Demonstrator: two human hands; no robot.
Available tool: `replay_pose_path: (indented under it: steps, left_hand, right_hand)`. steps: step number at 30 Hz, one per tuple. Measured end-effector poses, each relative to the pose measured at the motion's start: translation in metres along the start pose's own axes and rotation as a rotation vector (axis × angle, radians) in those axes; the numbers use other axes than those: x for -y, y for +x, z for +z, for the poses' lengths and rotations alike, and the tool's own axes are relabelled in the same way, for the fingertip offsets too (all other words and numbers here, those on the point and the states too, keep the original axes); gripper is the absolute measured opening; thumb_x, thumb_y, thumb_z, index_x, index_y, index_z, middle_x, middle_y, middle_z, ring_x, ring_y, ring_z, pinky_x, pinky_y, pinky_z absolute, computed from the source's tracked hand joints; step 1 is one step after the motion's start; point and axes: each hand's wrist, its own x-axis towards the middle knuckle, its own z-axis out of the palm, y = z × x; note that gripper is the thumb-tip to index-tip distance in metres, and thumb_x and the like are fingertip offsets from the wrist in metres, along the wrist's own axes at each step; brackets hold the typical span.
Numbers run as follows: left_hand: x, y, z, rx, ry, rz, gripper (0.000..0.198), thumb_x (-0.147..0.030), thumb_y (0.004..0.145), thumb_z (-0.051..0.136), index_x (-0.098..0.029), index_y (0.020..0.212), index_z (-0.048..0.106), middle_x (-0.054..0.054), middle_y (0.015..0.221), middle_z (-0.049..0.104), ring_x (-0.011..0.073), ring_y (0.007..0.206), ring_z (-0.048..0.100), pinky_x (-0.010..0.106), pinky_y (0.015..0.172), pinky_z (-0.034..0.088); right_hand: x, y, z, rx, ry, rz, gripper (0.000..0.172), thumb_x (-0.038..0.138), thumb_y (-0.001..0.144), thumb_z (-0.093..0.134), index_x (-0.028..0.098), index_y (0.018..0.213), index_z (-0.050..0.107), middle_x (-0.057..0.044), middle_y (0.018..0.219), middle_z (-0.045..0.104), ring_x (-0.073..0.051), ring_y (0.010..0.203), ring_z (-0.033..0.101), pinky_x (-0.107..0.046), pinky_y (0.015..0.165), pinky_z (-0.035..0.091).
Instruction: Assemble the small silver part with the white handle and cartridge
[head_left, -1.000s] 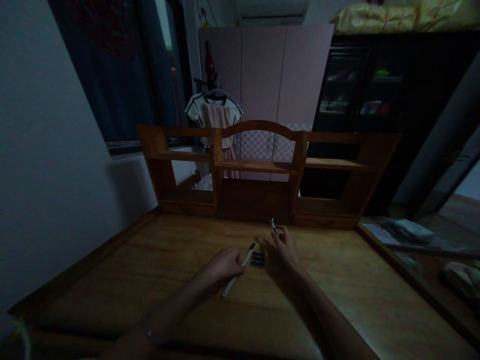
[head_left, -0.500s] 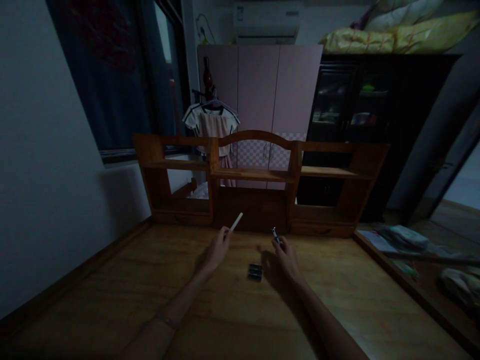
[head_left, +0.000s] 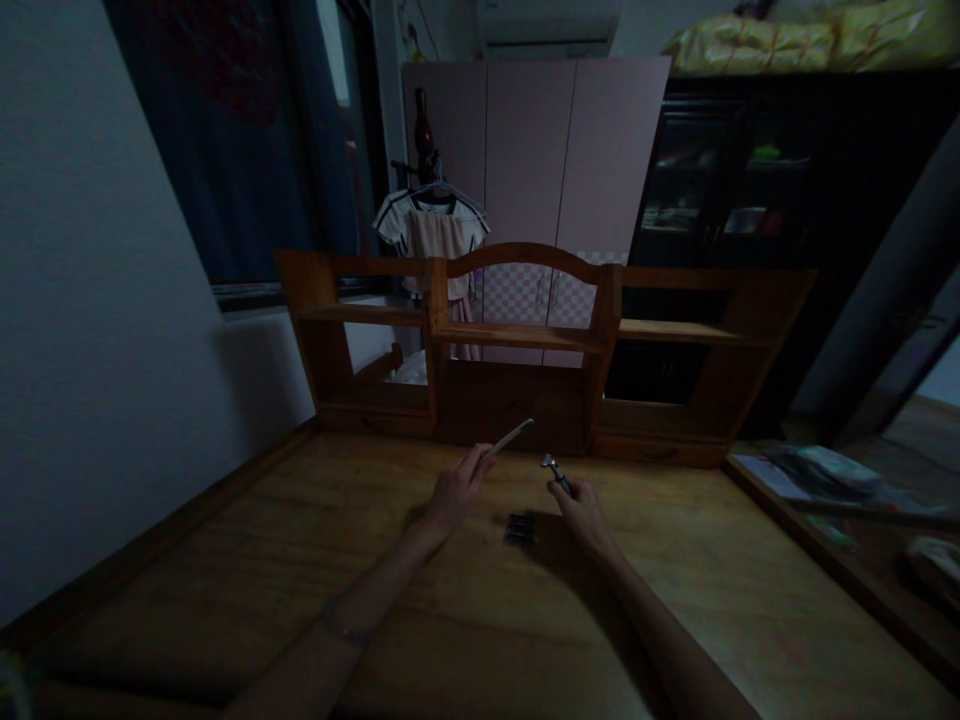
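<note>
Text check first: print on the yellow plastic bags (head_left: pixel 750 44) up top right is too dim to read; same for the spines or packets behind the black cabinet's glass (head_left: pixel 697 150) and the white air conditioner (head_left: pixel 551 28), cut off by the top edge. Any marking on the small flat pack with dark bars (head_left: pixel 520 530) is too small to make out.

Pose: left forearm enters bottom left, slants up to centre, thin band (head_left: pixel 346 630) at the wrist. Left hand (head_left: pixel 456 495) is closed around one end of a slim pale stick, toothbrush-like (head_left: pixel 512 436), far end angled up and right. Hand looks raised above the tabletop.

Right forearm enters bottom right, slants up and left, shadow cast on the wood beside it. Right hand (head_left: pixel 585 515) grips the dark handle of a small razor-like tool with a silvery head (head_left: pixel 557 474), head pointing up-left toward the stick. Stick and tool near each other, apart.

Pack lies flat on the yellowish wooden table (head_left: pixel 375 580), between the forearms, closer to the right hand, touched by neither. Brown wooden shelf unit (head_left: pixel 517 335) stands along the table's far edge, pink wardrobe (head_left: pixel 525 150) behind it.
</note>
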Motion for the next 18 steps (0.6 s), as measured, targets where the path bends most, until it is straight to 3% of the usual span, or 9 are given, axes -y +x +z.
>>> replay_pose_path:
  steps: [3,5,11,18]
  left_hand:
    - [-0.009,-0.001,0.000,0.050,0.086,0.166,0.036,-0.032,0.095,0.031,-0.027,0.128,0.044,0.004,0.109,0.057,0.0173,0.101,0.052,0.030,0.092,0.037]
    - [-0.014,-0.002,0.000,0.092,0.134,0.225,0.039,-0.030,0.095,0.032,-0.029,0.133,0.040,0.005,0.107,0.057,0.0181,0.102,0.051,0.032,0.094,0.036]
    - [-0.017,-0.008,0.001,0.123,0.124,0.130,0.040,-0.033,0.094,0.034,-0.034,0.134,0.039,0.002,0.114,0.057,0.0172,0.100,0.056,0.027,0.086,0.043]
    - [-0.003,-0.008,0.008,0.141,0.055,0.178,0.038,-0.032,0.095,0.030,-0.024,0.129,0.046,0.003,0.121,0.058,0.0183,0.107,0.057,0.031,0.092,0.043]
  right_hand:
    - [-0.002,0.000,0.000,-0.019,0.047,0.021,0.035,0.044,0.074,0.048,0.017,0.053,0.041,0.001,0.053,0.034,-0.012,0.051,0.034,-0.024,0.047,0.021]
    - [-0.003,0.000,0.000,-0.016,0.076,0.025,0.035,0.045,0.074,0.048,0.017,0.054,0.042,0.001,0.053,0.034,-0.012,0.050,0.033,-0.024,0.047,0.022]
    - [-0.009,0.001,0.002,-0.017,0.183,0.054,0.036,0.048,0.075,0.050,0.018,0.056,0.041,0.002,0.052,0.033,-0.011,0.048,0.030,-0.024,0.045,0.020]
    - [-0.012,0.004,0.003,-0.046,0.176,0.067,0.040,0.050,0.075,0.050,0.018,0.055,0.036,0.004,0.051,0.029,-0.009,0.047,0.028,-0.023,0.044,0.018]
